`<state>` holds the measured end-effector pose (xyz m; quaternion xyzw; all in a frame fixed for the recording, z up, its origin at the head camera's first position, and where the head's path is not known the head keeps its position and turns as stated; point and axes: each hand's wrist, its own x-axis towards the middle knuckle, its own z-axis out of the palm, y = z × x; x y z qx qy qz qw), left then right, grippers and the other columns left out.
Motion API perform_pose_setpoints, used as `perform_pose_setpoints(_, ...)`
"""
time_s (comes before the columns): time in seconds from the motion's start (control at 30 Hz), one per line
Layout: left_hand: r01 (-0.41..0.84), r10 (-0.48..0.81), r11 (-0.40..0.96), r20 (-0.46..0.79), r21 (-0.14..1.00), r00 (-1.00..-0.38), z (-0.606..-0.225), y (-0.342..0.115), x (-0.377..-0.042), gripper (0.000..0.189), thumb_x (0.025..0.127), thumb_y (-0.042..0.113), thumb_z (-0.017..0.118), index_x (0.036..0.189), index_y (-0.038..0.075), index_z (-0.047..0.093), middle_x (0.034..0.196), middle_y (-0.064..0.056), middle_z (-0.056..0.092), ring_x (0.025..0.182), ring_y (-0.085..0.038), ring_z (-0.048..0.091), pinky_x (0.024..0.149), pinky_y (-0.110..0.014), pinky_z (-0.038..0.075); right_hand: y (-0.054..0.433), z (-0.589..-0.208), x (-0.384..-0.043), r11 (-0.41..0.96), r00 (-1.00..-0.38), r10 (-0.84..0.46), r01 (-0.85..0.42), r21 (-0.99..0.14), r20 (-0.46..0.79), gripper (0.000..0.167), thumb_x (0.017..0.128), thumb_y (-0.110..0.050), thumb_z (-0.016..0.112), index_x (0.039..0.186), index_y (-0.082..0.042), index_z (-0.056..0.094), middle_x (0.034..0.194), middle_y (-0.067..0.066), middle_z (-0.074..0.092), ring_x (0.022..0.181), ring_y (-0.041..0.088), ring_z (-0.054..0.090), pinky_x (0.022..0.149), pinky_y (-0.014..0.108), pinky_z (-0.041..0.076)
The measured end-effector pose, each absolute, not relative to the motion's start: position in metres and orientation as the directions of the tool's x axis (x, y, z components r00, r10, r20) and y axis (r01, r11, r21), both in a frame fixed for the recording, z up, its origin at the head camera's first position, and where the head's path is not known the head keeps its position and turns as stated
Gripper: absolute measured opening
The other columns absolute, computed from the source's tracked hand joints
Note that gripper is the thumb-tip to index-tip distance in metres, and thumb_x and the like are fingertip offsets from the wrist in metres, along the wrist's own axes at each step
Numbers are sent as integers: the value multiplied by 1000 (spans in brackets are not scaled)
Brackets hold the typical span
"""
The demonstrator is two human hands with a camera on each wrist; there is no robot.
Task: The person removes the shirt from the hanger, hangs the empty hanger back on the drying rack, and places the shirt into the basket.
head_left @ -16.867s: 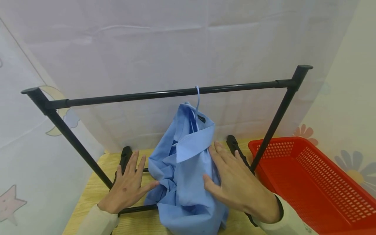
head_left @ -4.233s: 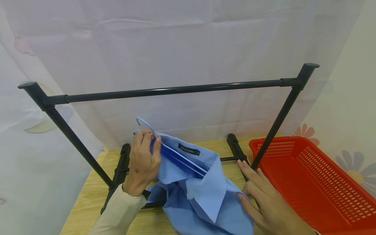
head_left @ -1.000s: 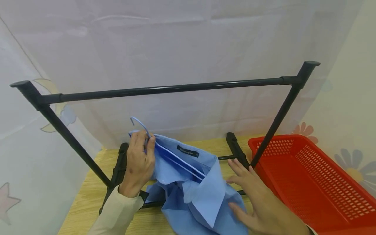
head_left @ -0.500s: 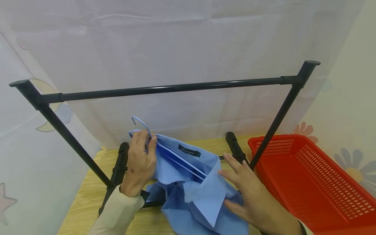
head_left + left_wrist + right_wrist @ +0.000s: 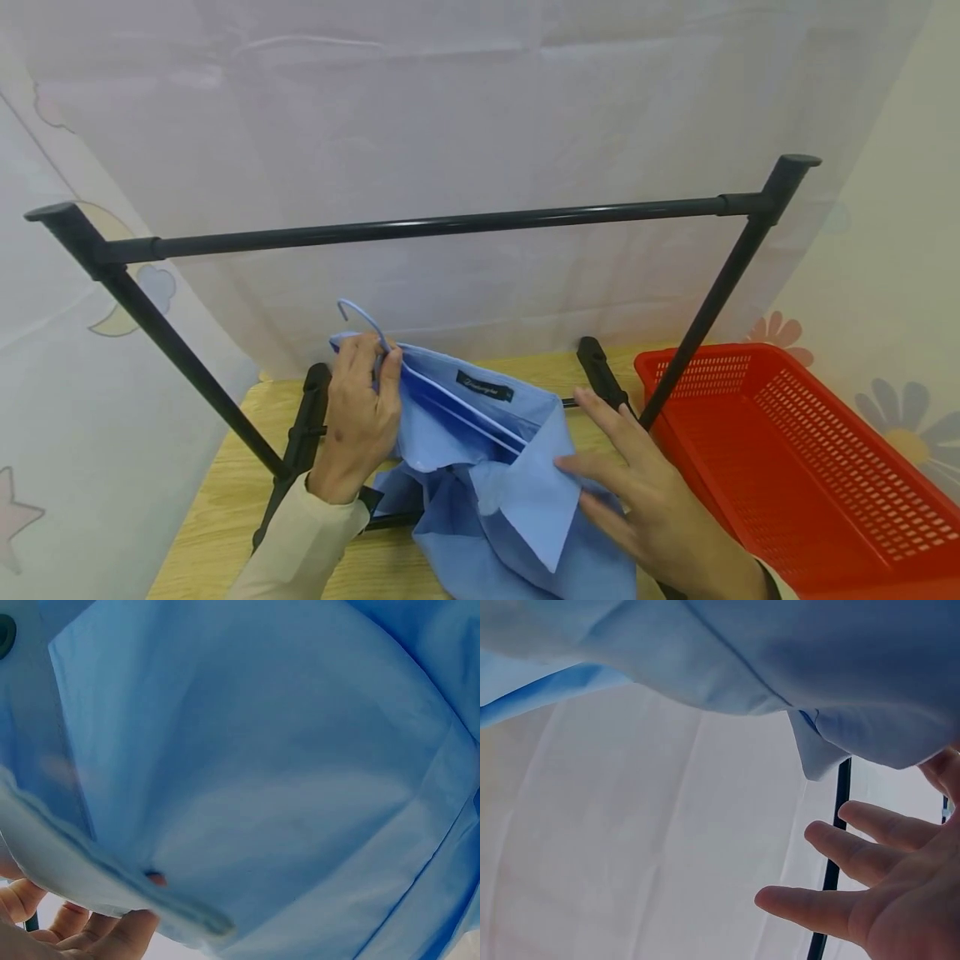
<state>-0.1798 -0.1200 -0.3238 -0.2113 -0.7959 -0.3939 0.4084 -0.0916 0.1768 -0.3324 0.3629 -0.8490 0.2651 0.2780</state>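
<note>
Currently, the blue shirt [image 5: 517, 542] is below the black rack's [image 5: 450, 227] top bar, its hanger [image 5: 365, 315] partly inside the collar [image 5: 542, 500]. The left hand's [image 5: 357, 417] fingers pinch hanger and collar; the right hand [image 5: 656, 500] spreads its fingers beside it. A red perforated basket [image 5: 795, 475] stands at the rack's right.

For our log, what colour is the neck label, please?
The neck label is black, pale-lettered, clearest in the head view.

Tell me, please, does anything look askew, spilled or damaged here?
The blue shirt looks askew: its cloth is bunched in loose folds, and the hanger at its collar slants down to the right. No spill or damage is visible.
</note>
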Motion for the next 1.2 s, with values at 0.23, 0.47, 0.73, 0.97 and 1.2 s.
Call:
perform_pose_setpoints(0.23, 651, 12, 599, 808, 467, -590, -324, -121, -179, 7, 101, 0, 52, 96, -2, 56, 99, -18, 54, 87, -29, 51, 72, -39, 39, 179, -335, -93, 581, -546, -456, -781, -231, 703, 35, 105, -41, 43, 108, -24, 73, 153, 18, 41, 145, 29, 34, 93, 76, 27)
perform_pose_setpoints(0.47, 650, 10, 600, 808, 467, -589, -325, -121, -179, 5, 100, -2, 53, 97, -3, 57, 101, -19, 55, 91, -31, 53, 75, -42, 42, 185, -339, -91, 615, -549, -452, -763, -199, 703, 37, 107, -38, 37, 107, -25, 72, 153, 18, 42, 146, 26, 31, 116, 48, 18)
perform_pose_setpoints(0.73, 643, 22, 604, 797, 471, -604, -325, -123, -179, 4, 99, -2, 53, 97, -3, 56, 101, -19, 56, 93, -31, 54, 75, -43, 42, 190, -341, -89, 633, -571, -452, -747, -205, 686, 39, 107, -39, 36, 105, -24, 71, 154, 18, 41, 146, 31, 32, 118, 30, 9)
perform_pose_setpoints(0.97, 654, 36, 595, 797, 468, -603, -324, -123, -179, 5, 100, -2, 52, 97, -3, 56, 101, -17, 56, 93, -30, 54, 75, -42, 42, 196, -343, -88, 660, -603, -436, -719, -219, 668, 39, 106, -39, 35, 106, -26, 71, 154, 14, 41, 145, 30, 33, 117, 32, 9)
perform_pose_setpoints(1.2, 671, 33, 560, 796, 486, -605, -324, -123, -180, 6, 100, -4, 50, 98, -3, 56, 101, -17, 56, 94, -29, 53, 77, -39, 41, 199, -345, -89, 660, -604, -435, -719, -220, 668, 40, 106, -40, 33, 105, -25, 70, 154, 13, 42, 146, 28, 32, 118, 32, 8)
